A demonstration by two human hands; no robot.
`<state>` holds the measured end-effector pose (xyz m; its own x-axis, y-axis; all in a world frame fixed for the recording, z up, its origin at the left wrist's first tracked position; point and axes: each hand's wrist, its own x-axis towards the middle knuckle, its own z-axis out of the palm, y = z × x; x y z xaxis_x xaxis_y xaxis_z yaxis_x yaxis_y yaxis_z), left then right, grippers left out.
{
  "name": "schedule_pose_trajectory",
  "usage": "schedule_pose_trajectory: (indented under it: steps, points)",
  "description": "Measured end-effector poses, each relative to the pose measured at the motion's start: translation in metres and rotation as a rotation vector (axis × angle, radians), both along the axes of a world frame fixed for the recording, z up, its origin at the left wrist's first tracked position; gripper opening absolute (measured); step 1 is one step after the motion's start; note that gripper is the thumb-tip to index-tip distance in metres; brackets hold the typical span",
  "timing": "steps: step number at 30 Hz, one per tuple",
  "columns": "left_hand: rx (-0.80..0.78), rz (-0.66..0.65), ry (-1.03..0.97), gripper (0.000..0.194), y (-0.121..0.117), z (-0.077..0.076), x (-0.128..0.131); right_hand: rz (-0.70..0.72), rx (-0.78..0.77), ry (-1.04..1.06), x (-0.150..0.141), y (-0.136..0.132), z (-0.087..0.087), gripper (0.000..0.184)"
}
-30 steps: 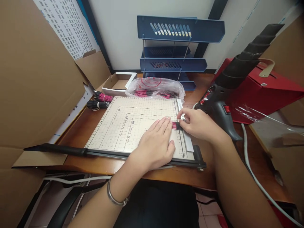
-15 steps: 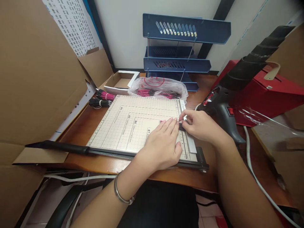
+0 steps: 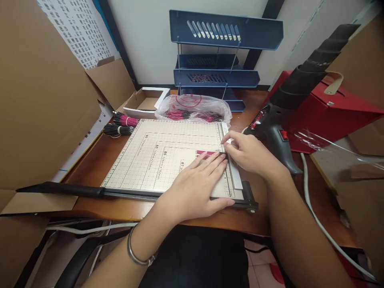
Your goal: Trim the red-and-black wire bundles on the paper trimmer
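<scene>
Pink-and-black wires (image 3: 200, 152), lying near the right edge of the paper cutter (image 3: 168, 132), long axis running left to right across its board, dark ends toward the white strip (image 3: 237, 178) along that edge. And it's the left hand (image 3: 193, 194) that's nearer, right on top of them: palm down, fingers laid flat over the wires, thumb spread toward the cutter's near edge, nothing pinched. Right hand (image 3: 250, 154) is at the cutter's right edge, just beside those dark ends, index finger and thumb curled close together by the strip; whether they pinch anything, I can't tell.
</scene>
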<state>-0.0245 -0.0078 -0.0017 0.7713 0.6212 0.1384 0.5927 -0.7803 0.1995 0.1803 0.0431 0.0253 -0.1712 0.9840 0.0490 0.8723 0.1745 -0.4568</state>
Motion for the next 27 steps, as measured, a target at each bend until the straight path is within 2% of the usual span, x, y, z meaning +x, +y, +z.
schedule_pose_trajectory:
  steps: [6, 10, 14, 17, 20, 27]
  points:
    - [0.036, -0.002, 0.0, 0.088, 0.002, -0.006, 0.003, 0.016, 0.011, -0.003, 0.001, 0.0, -0.001, 0.024]
    - [0.012, 0.004, 0.002, 0.093, 0.001, -0.001, 0.001, 0.025, 0.015, -0.011, 0.001, -0.001, -0.001, 0.022]
    - [-0.035, 0.036, 0.006, 0.081, 0.004, 0.01, -0.003, 0.028, 0.016, -0.006, 0.002, -0.001, -0.001, 0.021]
    - [-0.038, 0.119, 0.032, 0.072, 0.01, 0.013, -0.002, 0.031, 0.02, 0.003, 0.002, -0.001, -0.001, 0.02]
    - [-0.04, 0.176, 0.051, 0.072, 0.017, 0.011, 0.002, 0.037, 0.025, 0.002, 0.002, -0.001, -0.002, 0.019]
    - [-0.054, 0.188, 0.044, 0.071, 0.019, 0.002, 0.009, 0.032, 0.027, -0.017, 0.003, 0.001, -0.004, 0.019]
